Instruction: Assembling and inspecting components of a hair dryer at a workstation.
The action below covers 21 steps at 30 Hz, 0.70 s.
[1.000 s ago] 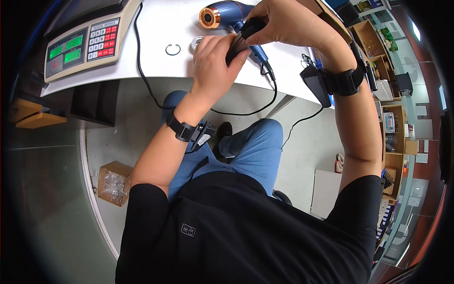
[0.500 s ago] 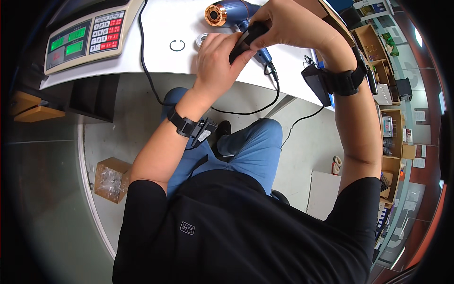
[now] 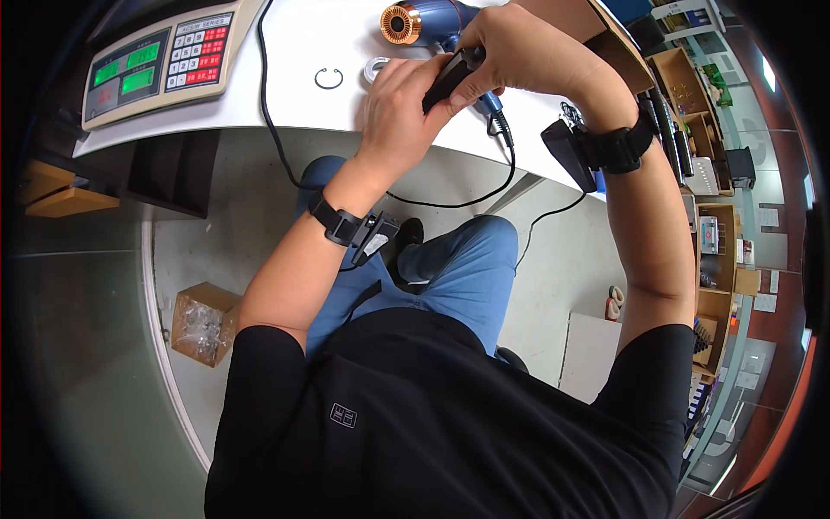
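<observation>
Over the front edge of the white table, my left hand (image 3: pixel 399 108) and my right hand (image 3: pixel 501 56) both grip a dark elongated object (image 3: pixel 448 80). My fingers cover much of it, so its kind is unclear. My left hand wraps its near end, while my right thumb and fingers close on the far end. Just behind my hands lies a blue hair dryer (image 3: pixel 432 22) with a copper-coloured round grille, its cord running off the table edge. Beside my left hand are a small silvery ring-shaped piece (image 3: pixel 375 68), partly hidden, and a thin dark open ring (image 3: pixel 328 79).
A weighing scale (image 3: pixel 160 65) with lit green displays stands at the left of the table (image 3: pixel 298 43). A black cable (image 3: pixel 264 95) hangs over the front edge. At the right is a cardboard box (image 3: pixel 596 35). An open carton with clear plastic (image 3: pixel 203 324) sits on the floor.
My right hand has tilted slightly, showing more of the dark object's far end. Both hands still grip it near the same spot.
</observation>
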Tool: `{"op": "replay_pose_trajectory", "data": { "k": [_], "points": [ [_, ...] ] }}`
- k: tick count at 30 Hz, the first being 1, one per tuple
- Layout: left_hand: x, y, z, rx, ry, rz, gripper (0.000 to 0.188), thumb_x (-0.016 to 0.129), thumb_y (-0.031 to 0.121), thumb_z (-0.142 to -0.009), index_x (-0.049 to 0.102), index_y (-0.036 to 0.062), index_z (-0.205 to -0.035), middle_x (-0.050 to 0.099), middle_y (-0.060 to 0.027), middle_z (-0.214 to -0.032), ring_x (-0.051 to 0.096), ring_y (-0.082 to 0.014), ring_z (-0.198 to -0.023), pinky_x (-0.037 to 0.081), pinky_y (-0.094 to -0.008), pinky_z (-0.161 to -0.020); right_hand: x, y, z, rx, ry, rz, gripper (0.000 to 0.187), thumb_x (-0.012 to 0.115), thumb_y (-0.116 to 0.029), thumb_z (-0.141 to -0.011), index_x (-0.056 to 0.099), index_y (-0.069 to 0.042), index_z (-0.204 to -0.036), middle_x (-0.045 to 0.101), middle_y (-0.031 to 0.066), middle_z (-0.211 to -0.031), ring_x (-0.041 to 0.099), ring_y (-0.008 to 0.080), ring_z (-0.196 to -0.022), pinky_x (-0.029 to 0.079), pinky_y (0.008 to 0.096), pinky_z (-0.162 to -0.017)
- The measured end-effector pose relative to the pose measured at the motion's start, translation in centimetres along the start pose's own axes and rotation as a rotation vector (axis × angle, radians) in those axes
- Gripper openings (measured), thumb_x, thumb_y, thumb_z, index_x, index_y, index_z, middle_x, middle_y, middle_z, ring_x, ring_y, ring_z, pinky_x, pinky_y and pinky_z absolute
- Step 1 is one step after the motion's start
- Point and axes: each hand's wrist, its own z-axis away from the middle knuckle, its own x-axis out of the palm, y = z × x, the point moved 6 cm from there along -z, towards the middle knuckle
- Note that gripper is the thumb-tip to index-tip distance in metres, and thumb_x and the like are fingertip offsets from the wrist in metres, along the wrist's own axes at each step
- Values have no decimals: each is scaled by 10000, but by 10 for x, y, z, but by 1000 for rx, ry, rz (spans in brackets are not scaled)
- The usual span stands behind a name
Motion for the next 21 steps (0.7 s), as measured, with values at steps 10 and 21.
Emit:
{"op": "replay_pose_trajectory", "data": {
  "k": [10,21],
  "points": [
    [-11,4,3,16,82,131,815,790,145,-777,443,-58,-1486,662,-186,-1160,647,-319,-1070,539,-432,-944,2,26,11,-134,192,-15,382,898,-248,-795,753,28,-1014,723,188,-797,730,284,-771,572,374,-708],
    [-33,-10,22,-148,-192,-301,371,640,61,-785,727,45,-1145,698,-102,-987,659,-302,-939,543,-412,-845,141,166,55,313,674,-537,224,760,-186,-955,713,27,-906,669,-15,-735,596,45,-687,468,230,-630]
  ]
}}
